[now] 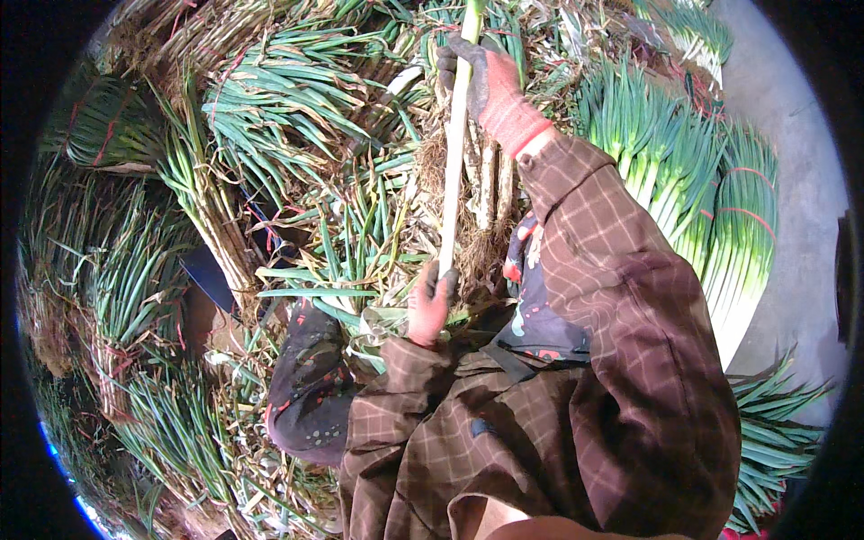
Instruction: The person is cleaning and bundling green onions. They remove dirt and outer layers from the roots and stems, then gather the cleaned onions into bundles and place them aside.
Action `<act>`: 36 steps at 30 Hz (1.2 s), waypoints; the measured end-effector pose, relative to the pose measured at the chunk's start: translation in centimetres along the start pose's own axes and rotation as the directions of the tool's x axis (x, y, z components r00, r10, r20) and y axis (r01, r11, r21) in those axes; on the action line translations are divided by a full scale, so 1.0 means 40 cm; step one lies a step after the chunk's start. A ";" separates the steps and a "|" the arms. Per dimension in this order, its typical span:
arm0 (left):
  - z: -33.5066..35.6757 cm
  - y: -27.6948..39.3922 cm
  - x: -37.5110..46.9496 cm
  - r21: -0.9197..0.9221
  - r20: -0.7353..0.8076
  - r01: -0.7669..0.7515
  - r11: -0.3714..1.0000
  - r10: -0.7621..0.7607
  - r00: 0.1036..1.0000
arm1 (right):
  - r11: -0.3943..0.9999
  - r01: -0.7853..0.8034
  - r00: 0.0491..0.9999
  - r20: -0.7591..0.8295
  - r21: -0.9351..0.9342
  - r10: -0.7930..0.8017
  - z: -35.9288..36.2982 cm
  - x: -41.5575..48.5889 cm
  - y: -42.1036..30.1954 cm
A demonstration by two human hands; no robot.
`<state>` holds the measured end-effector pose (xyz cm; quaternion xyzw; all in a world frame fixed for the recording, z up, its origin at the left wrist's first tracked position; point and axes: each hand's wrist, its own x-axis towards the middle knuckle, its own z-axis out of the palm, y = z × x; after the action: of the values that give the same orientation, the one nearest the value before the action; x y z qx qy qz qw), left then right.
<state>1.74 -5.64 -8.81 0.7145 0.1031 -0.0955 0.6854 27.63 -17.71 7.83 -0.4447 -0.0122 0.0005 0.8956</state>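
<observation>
A single long leek or Welsh onion (454,172) with a clean white shaft slants up in front of me, its green part running past the top of the picture. My left hand (430,304), in a pinkish-red work glove with dark fingertips, grips its lower end. Farther up, my right hand (487,84), gloved in the same kind with a dark palm, is closed around the shaft near the green. Behind the shaft lie unpeeled stalks (487,182) with brown dry skins and shaggy roots.
Cleaned white-and-green stalks (665,155) lie in a pile at right, beside bundles tied with red bands (746,209) on a grey floor (796,283). Untrimmed bundles (283,101) and stalks (223,243) fill the left. Shed leaves (364,236) cover the ground before me.
</observation>
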 end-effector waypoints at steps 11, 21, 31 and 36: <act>0.008 0.050 0.033 0.545 0.043 -0.576 0.609 0.666 0.745 | 0.897 -0.231 0.966 -0.201 -0.376 0.164 0.021 -0.113 0.093; -0.138 -0.357 0.003 0.650 -0.109 0.103 0.753 -0.042 0.993 | 0.963 0.017 1.000 0.028 -0.270 -0.010 0.054 -0.118 -0.134; -0.142 -0.382 0.018 0.519 0.132 0.053 0.853 -0.142 0.981 | 0.832 0.181 0.955 -0.108 -0.525 -0.276 -0.352 -0.244 -0.681; -0.169 -0.412 0.029 0.570 0.111 0.096 0.816 -0.193 0.975 | 0.645 0.243 0.867 -0.136 -0.724 -0.480 -0.542 -0.369 -0.720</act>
<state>-1.75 1.76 -24.67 0.8640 0.0681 -0.2316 0.4418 13.07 -52.58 17.37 -0.7253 0.0424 -0.2568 0.6373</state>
